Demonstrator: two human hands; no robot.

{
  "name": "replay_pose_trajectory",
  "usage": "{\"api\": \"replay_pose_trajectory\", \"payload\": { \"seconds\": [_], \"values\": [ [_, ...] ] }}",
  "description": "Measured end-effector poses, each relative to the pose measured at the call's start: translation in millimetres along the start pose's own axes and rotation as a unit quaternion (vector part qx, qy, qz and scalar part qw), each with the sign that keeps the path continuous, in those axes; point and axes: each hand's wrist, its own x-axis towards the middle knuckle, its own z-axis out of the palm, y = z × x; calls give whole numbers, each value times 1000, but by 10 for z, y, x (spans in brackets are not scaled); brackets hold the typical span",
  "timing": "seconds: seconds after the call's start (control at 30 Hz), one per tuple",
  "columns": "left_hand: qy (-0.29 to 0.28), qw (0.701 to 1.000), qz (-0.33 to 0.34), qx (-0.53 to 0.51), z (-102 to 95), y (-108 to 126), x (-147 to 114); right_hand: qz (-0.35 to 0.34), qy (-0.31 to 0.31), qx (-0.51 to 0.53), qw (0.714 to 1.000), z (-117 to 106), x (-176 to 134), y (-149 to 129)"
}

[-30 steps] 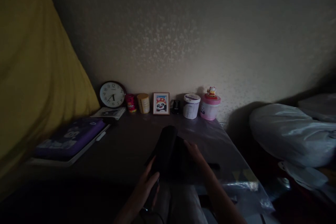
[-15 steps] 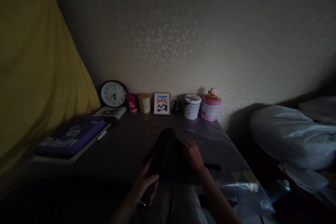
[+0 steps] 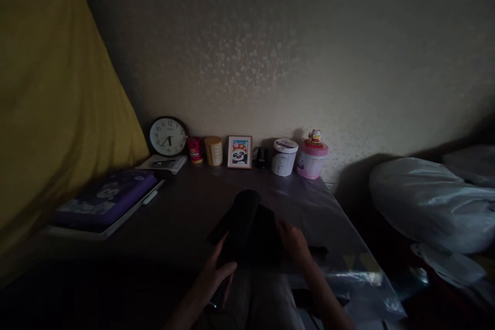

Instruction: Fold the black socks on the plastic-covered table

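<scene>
A black folding umbrella (image 3: 247,227), collapsed with loose cloth panels spread to both sides, is in front of me over the near part of the table. My left hand (image 3: 218,276) is wrapped round its lower end, where a small shiny tip shows beneath the fingers. At the right edge of the cloth, my right hand (image 3: 294,240) is closed with its fingertips on the fabric. The dim light hides the cloth's folds. A dark strip (image 3: 319,250) lies on the table just right of my right wrist.
Along the wall stand a clock (image 3: 168,136), a red can (image 3: 195,150), a yellow tin (image 3: 214,151), a panda picture frame (image 3: 240,152), a white tub (image 3: 285,158) and a pink tub (image 3: 312,162). A purple case (image 3: 108,198) lies left; white bags (image 3: 429,201) are right.
My right hand has moved slightly right and down, its fingers going from spread on the cloth to closed at its edge. The right-hand panel shows wider. My left hand keeps its hold.
</scene>
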Motion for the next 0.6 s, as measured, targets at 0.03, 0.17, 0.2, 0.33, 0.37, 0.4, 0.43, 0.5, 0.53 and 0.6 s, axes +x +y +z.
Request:
{"api": "replay_pose_trajectory", "payload": {
  "seconds": [0.03,0.17,0.2,0.33,0.37,0.4,0.43,0.5,0.53,0.6],
  "values": [
    [4,1000,2,1,6,-18,10,21,-1,10,1000,19,58,36],
    [38,999,6,-2,33,-64,35,94,5,92,991,126,235,52],
    [38,999,5,-3,38,-65,34,102,5,104,989,150,267,38],
    [35,999,21,2,61,-28,13,114,-1,155,981,212,361,-13],
    [38,999,19,3,70,-13,5,115,-2,167,979,222,376,-23],
    [42,999,14,4,79,1,-4,115,-3,179,977,230,387,-33],
    [46,999,7,5,90,16,-14,113,-2,191,975,238,394,-44],
    [53,999,0,7,112,46,-39,108,3,216,970,247,401,-70],
    [56,998,3,7,121,60,-52,104,7,229,968,247,402,-87],
    [58,998,10,5,137,85,-78,96,14,252,963,239,411,-128]
  ]
}}
